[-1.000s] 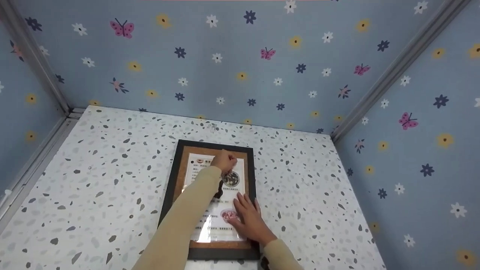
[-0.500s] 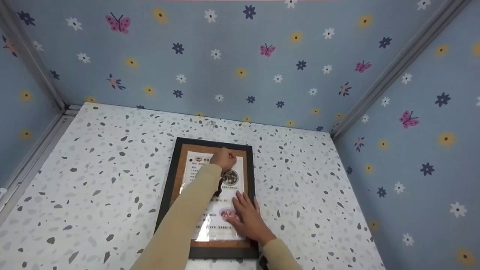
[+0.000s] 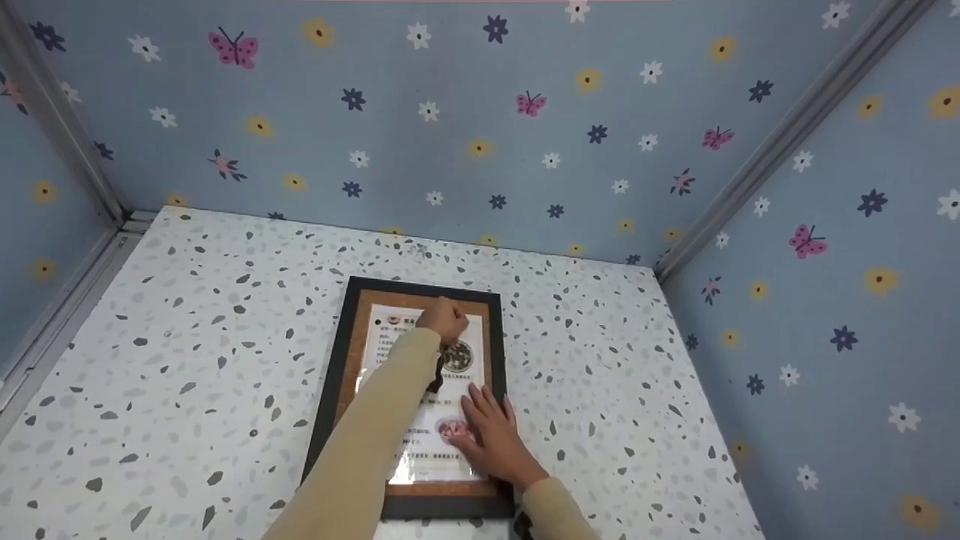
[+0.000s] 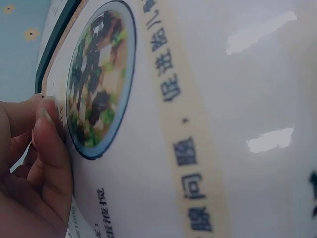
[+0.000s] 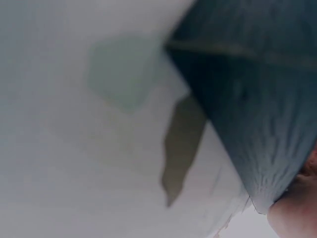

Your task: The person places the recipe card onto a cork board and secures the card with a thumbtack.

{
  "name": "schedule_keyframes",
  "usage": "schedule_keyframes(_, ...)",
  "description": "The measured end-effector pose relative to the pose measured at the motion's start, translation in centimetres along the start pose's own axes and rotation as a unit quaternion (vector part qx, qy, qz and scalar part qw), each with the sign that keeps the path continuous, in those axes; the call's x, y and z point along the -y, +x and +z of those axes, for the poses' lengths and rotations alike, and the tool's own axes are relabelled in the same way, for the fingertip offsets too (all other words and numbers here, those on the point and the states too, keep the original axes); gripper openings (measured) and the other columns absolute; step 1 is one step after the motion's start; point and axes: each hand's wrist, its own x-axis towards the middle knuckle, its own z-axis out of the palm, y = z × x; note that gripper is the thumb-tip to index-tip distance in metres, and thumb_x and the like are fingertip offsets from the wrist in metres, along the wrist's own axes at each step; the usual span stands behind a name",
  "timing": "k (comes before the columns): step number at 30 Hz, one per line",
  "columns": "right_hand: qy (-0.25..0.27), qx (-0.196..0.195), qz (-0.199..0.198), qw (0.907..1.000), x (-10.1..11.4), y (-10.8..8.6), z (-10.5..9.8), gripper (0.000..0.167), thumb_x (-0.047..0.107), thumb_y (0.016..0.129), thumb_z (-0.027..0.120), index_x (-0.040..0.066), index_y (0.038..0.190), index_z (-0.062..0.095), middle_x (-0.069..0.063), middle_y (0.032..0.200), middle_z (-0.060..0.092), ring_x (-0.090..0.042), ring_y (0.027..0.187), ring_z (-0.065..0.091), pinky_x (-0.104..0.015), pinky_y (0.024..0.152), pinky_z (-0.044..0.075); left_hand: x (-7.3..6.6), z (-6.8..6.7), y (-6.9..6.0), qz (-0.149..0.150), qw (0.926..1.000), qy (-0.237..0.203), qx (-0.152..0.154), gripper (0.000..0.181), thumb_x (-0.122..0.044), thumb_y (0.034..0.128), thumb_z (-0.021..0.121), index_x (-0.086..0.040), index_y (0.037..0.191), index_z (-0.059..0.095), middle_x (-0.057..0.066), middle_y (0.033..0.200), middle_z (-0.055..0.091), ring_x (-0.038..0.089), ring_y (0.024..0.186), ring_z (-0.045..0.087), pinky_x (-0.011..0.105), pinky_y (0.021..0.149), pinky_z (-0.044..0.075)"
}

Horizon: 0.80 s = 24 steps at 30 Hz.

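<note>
A dark-framed cork board (image 3: 435,506) lies on the speckled surface, bearing a glossy printed sheet (image 3: 431,472) with food pictures. A round black pin (image 3: 378,322) marks the sheet's upper left. At its upper right, my left hand (image 3: 444,321) has curled fingers. In the left wrist view, thumb and fingertips of that hand (image 4: 37,153) pinch a small dark thing at the sheet's edge, mostly hidden. My right hand (image 3: 499,442) rests flat, fingers spread, across the lower right of sheet and frame. The right wrist view shows the frame's corner (image 5: 247,99) and part of the hand (image 5: 294,213).
The white speckled surface (image 3: 187,337) extends around the frame. Blue flowered panels (image 3: 420,150) stand behind and at both sides, with metal strips (image 3: 780,150) along their corners. A dark band is at each wrist.
The head view has shifted slightly. My left hand has turned a little at the sheet's upper right; my right hand stays on the sheet and frame.
</note>
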Motion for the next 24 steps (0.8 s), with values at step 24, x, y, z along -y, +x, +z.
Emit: schedule_keyframes(24,-0.003,0.008,0.014,0.9999,0.1,0.0,0.0,0.073,0.051,0.098,0.054,0.005,0.152,0.036,-0.010,0.162,0.020,-0.031,0.149,0.011,-0.058,0.115,0.002,-1.6,-0.5,0.6,-0.107,0.9936,-0.022,0.029,0.020,-0.008,0.0938,0.057,0.003,0.110,0.061,0.009,0.072,0.062,0.016,0.050,0.053,0.032,0.047,0.044)
